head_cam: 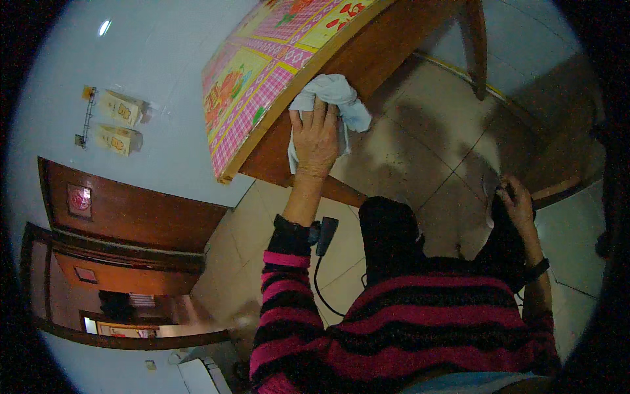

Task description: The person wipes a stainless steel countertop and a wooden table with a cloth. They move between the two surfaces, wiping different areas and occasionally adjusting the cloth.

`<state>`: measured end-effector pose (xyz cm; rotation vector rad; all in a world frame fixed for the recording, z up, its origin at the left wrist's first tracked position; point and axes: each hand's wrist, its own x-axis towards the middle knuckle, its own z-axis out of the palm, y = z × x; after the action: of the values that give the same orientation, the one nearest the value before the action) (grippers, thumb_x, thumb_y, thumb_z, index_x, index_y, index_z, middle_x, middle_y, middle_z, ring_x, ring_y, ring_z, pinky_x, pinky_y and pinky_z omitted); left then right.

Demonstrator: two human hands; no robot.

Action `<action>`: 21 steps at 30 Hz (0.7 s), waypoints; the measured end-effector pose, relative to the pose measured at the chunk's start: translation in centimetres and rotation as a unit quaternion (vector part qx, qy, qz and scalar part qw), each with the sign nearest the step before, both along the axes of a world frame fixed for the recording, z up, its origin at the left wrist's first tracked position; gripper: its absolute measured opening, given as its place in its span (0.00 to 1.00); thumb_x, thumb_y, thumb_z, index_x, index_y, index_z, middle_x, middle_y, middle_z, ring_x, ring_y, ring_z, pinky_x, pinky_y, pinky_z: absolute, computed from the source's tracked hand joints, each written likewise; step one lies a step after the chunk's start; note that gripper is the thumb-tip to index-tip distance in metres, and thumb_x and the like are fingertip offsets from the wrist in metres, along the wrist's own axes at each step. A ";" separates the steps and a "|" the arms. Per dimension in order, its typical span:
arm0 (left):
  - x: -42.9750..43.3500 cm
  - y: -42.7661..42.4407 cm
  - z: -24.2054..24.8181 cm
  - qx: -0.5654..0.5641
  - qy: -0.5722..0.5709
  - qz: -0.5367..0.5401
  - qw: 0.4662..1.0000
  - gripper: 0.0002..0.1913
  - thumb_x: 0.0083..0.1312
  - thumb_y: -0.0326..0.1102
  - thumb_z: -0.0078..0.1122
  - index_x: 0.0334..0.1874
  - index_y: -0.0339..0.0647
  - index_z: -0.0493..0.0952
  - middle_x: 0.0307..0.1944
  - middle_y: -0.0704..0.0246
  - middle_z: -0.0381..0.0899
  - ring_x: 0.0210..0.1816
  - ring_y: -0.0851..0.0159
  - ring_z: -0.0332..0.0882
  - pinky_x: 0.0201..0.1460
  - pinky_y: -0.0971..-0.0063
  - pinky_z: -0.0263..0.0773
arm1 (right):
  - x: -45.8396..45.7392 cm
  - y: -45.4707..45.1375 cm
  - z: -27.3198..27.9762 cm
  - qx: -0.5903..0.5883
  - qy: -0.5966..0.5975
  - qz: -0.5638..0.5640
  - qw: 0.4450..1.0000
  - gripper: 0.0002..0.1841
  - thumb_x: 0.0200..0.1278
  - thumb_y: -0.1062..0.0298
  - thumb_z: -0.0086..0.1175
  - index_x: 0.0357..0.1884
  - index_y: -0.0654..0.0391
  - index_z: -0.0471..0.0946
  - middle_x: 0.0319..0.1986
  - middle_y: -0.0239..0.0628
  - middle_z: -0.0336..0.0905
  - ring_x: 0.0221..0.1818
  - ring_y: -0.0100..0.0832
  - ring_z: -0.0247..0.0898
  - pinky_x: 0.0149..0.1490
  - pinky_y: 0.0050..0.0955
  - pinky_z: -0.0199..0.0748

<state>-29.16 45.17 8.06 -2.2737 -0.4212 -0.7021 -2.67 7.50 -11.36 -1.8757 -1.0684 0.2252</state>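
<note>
My left hand presses a white cloth against the brown wooden side panel of a table, just below its edge. The fingers lie over the cloth, and part of it bunches up beyond them. A patterned tablecloth in pink, yellow and red covers the table top. My right hand rests by my right knee, with its fingers bent; whether it holds anything is unclear in the dim light.
A table leg stands at the upper right, on a tiled floor. A black cable hangs from a device at my left wrist. At the left are a brown wooden door and a wall rack with two small packets.
</note>
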 end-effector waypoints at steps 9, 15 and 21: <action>-14.8 1.1 -2.1 0.112 -0.056 -0.005 0.992 0.20 0.62 0.34 0.54 0.57 0.43 0.73 0.66 0.49 0.63 0.59 0.45 0.69 0.65 0.38 0.51 | 0.0 -2.0 -1.6 -0.014 0.012 -0.021 1.000 0.15 0.61 0.70 0.56 0.49 0.61 0.74 0.39 0.45 0.78 0.42 0.47 0.75 0.47 0.38 0.72; -8.1 0.8 -0.5 0.015 0.101 0.083 0.991 0.20 0.60 0.32 0.54 0.56 0.38 0.72 0.64 0.51 0.66 0.60 0.42 0.66 0.61 0.44 0.56 | -0.1 -0.7 -2.3 -0.039 -0.048 -0.034 0.998 0.14 0.61 0.68 0.54 0.48 0.61 0.76 0.44 0.50 0.79 0.44 0.52 0.75 0.47 0.41 0.73; 1.4 0.2 -0.3 0.016 0.179 0.028 0.983 0.31 0.61 0.34 0.54 0.70 0.46 0.61 0.73 0.63 0.54 0.62 0.52 0.67 0.68 0.47 0.54 | -1.1 0.9 -1.8 -0.078 -0.077 -0.025 0.994 0.14 0.58 0.70 0.56 0.47 0.60 0.77 0.40 0.49 0.79 0.44 0.52 0.75 0.49 0.43 0.74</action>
<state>-27.76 45.36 7.76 -2.2866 -0.2964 -0.2597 -3.73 8.39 -13.19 -2.0853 -1.1323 0.1405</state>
